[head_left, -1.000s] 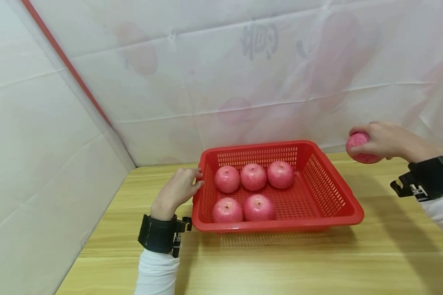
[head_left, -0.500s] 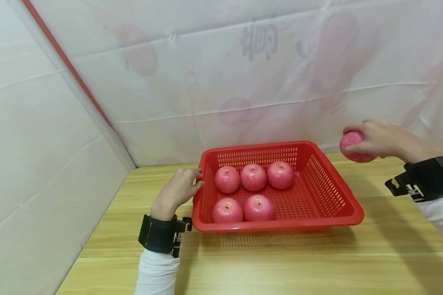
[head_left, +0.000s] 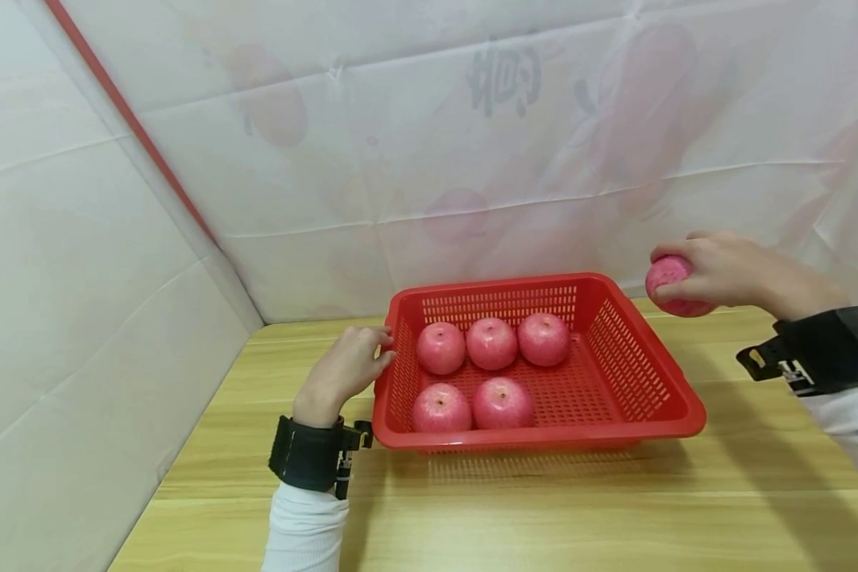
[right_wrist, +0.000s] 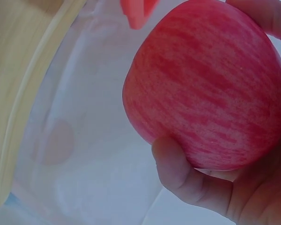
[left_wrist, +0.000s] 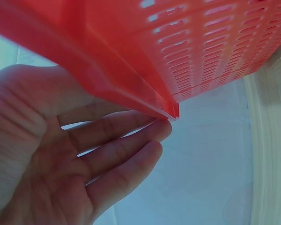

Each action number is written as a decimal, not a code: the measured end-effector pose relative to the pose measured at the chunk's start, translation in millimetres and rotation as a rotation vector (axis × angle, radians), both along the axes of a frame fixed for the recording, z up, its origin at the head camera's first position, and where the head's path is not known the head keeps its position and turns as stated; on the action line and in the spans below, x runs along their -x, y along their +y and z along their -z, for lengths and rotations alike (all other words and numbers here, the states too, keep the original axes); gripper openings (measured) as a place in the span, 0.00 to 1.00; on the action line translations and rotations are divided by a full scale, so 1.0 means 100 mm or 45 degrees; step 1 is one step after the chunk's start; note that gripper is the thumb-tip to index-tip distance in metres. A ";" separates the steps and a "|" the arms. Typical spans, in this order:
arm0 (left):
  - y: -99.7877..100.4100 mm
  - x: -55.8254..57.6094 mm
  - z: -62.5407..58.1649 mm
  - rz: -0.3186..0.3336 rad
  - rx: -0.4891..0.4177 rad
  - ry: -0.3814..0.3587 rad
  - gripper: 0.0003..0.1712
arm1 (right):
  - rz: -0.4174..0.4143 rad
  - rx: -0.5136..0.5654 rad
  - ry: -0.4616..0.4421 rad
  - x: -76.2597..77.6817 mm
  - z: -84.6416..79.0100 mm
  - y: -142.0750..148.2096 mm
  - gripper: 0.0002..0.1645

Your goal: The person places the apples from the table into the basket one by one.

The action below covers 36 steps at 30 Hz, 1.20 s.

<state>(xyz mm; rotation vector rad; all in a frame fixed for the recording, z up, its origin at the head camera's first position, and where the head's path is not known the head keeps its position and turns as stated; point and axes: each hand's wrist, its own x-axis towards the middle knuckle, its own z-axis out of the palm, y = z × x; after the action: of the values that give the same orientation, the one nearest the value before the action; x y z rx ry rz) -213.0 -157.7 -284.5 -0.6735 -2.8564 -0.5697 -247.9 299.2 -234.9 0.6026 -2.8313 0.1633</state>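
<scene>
A red plastic basket (head_left: 675,413) with slotted walls stands on the wooden table. Several pink-red apples sit inside in two rows, including a front apple (head_left: 502,403) and a back apple (head_left: 543,339). At the basket's left rim, my left hand (head_left: 346,365) touches the edge with fairly straight, relaxed fingers; in the left wrist view the rim (left_wrist: 98,86) hides its thumb tip. Beyond the basket's right rim, my right hand (head_left: 732,270) holds another apple (head_left: 668,280) raised above the table. The right wrist view shows this streaked apple (right_wrist: 206,89) between thumb and fingers.
The table (head_left: 543,516) runs under the basket and toward me. A pale printed sheet (head_left: 400,159) rises behind it, and another covers the left side (head_left: 79,318). Black straps with small cameras circle both wrists, including the left strap (head_left: 306,453).
My right hand has moved steadily left toward the basket with the apple in its grasp. My left hand, the basket and the apples inside have stayed in place.
</scene>
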 end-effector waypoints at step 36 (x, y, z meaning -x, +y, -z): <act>-0.01 0.00 0.00 -0.010 0.017 0.003 0.08 | -0.097 0.012 -0.049 -0.12 -0.07 -0.44 0.30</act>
<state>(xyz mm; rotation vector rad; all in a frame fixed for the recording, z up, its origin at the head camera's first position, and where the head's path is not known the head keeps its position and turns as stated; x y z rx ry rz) -212.7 -159.1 -284.6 -0.6641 -2.8619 -0.5483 -235.8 254.7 -227.5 0.7128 -2.8447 0.2037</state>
